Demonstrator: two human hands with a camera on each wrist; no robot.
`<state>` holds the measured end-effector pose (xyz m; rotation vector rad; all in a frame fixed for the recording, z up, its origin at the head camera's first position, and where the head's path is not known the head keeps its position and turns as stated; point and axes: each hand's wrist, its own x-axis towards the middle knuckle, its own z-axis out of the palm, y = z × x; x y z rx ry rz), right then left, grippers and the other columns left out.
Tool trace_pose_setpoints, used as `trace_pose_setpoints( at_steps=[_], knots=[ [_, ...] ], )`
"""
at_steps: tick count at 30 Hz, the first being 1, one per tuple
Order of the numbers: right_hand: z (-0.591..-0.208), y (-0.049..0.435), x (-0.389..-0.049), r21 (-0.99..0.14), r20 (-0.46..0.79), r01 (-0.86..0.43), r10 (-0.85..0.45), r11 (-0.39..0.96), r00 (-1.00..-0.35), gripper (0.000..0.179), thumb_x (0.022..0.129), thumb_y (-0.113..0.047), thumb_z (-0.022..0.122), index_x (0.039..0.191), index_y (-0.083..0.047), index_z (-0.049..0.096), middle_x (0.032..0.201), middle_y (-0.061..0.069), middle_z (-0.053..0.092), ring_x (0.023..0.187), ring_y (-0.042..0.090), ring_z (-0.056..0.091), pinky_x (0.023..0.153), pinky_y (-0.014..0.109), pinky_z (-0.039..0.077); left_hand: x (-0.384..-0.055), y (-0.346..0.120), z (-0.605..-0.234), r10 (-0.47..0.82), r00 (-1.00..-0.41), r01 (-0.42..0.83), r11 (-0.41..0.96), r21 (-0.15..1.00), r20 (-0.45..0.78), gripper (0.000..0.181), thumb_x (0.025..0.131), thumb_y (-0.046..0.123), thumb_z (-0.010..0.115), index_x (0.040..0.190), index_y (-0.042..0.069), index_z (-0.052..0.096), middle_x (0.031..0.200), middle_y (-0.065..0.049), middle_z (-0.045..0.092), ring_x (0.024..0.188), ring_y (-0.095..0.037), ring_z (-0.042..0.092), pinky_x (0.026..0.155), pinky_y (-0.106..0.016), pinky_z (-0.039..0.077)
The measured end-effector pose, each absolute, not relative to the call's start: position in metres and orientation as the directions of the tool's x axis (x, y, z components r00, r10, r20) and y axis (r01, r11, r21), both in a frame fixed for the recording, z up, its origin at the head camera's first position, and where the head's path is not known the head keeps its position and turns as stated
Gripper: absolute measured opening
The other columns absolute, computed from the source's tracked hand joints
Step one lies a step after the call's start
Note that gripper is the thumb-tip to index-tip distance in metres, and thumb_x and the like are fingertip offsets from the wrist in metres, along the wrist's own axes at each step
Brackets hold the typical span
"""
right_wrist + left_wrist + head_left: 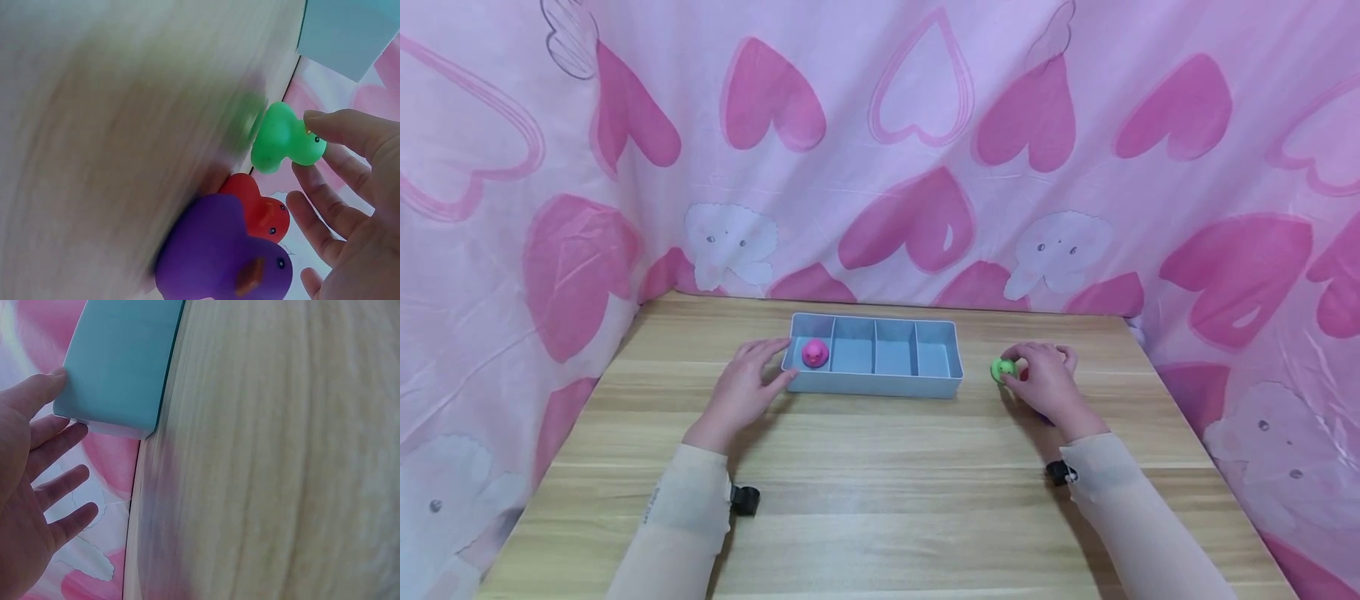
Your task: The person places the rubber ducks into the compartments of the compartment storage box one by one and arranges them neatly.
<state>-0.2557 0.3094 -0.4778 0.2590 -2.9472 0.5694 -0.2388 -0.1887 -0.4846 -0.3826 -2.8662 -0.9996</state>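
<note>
A blue-grey box (876, 385) with several compartments stands on the table, with a pink rubber duck (815, 353) in its leftmost compartment. My left hand (745, 387) touches the box's left end, thumb at the front corner and the other fingers spread and fairly straight. To the right of the box, my right hand (1047, 379) pinches a green rubber duck (289, 139) by the head between thumb and fingertips. Beneath that hand in the right wrist view are a red duck (269, 219) and a larger purple duck (206, 244); the head view mostly hides both.
The wooden table (880, 492) ends at the back against a pink curtain (895, 100) printed with hearts, which also hangs along both sides. A small black device (746, 501) sits at the left wrist and another (1060, 473) at the right.
</note>
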Motion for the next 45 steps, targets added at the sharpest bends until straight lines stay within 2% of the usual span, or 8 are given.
trace_pose_setpoints(
  at_steps=[7, 14, 23, 32, 38, 45],
  knots=[
    [-0.475, 0.307, -0.257, -0.355, 0.199, -0.218, -0.154, 0.909, -0.968, 0.028, 0.087, -0.02, 0.082, 0.112, -0.012, 0.072, 0.11, 0.011, 0.072, 0.108, 0.036, 0.056, 0.113, 0.069, 0.013, -0.238, -0.189, -0.485, 0.206, -0.965, 0.263, 0.756, 0.6, 0.162, 0.063, 0.1, 0.041, 0.067, 0.154, 0.014, 0.049, 0.158, -0.014, 0.048, 0.149, -0.038, 0.037, 0.12, -0.067, 0.033],
    [-0.464, 0.3, -0.254, -0.375, 0.255, -0.244, -0.154, 0.894, -0.955, 0.027, 0.087, -0.018, 0.082, 0.112, -0.012, 0.072, 0.119, 0.014, 0.072, 0.12, 0.04, 0.057, 0.112, 0.071, 0.013, -0.239, -0.188, -0.485, 0.209, -0.961, 0.277, 0.752, 0.598, 0.181, 0.063, 0.1, 0.041, 0.068, 0.153, 0.014, 0.05, 0.157, -0.014, 0.049, 0.148, -0.038, 0.038, 0.12, -0.066, 0.033],
    [-0.446, 0.285, -0.255, -0.337, 0.358, -0.319, -0.192, 0.886, -0.914, 0.029, 0.085, -0.019, 0.084, 0.112, -0.014, 0.073, 0.117, 0.01, 0.073, 0.121, 0.038, 0.058, 0.112, 0.068, 0.018, -0.239, -0.187, -0.484, 0.205, -0.961, 0.277, 0.745, 0.607, 0.187, 0.062, 0.1, 0.039, 0.068, 0.153, 0.013, 0.05, 0.157, -0.016, 0.049, 0.149, -0.039, 0.037, 0.12, -0.066, 0.032],
    [-0.433, 0.27, -0.257, -0.346, 0.41, -0.362, -0.208, 0.866, -0.888, 0.03, 0.084, -0.018, 0.085, 0.111, -0.011, 0.074, 0.117, 0.012, 0.074, 0.121, 0.038, 0.059, 0.111, 0.067, 0.019, -0.239, -0.188, -0.484, 0.205, -0.96, 0.278, 0.747, 0.604, 0.189, 0.061, 0.1, 0.039, 0.068, 0.153, 0.012, 0.051, 0.157, -0.017, 0.049, 0.148, -0.04, 0.037, 0.12, -0.066, 0.033],
    [-0.428, 0.257, -0.257, -0.367, 0.414, -0.368, -0.204, 0.854, -0.887, 0.028, 0.083, -0.015, 0.085, 0.109, -0.011, 0.074, 0.114, 0.012, 0.074, 0.121, 0.038, 0.057, 0.111, 0.066, 0.02, -0.239, -0.188, -0.484, 0.211, -0.96, 0.281, 0.74, 0.611, 0.186, 0.062, 0.1, 0.039, 0.068, 0.153, 0.013, 0.05, 0.157, -0.015, 0.049, 0.149, -0.039, 0.037, 0.12, -0.066, 0.033],
    [-0.423, 0.24, -0.259, -0.367, 0.37, -0.364, -0.224, 0.856, -0.901, 0.031, 0.086, -0.019, 0.084, 0.115, -0.014, 0.074, 0.116, 0.009, 0.072, 0.122, 0.035, 0.056, 0.114, 0.067, 0.017, -0.238, -0.189, -0.482, 0.203, -0.963, 0.269, 0.74, 0.617, 0.177, 0.062, 0.1, 0.039, 0.069, 0.153, 0.013, 0.05, 0.157, -0.015, 0.049, 0.149, -0.039, 0.037, 0.12, -0.066, 0.033]
  ],
)
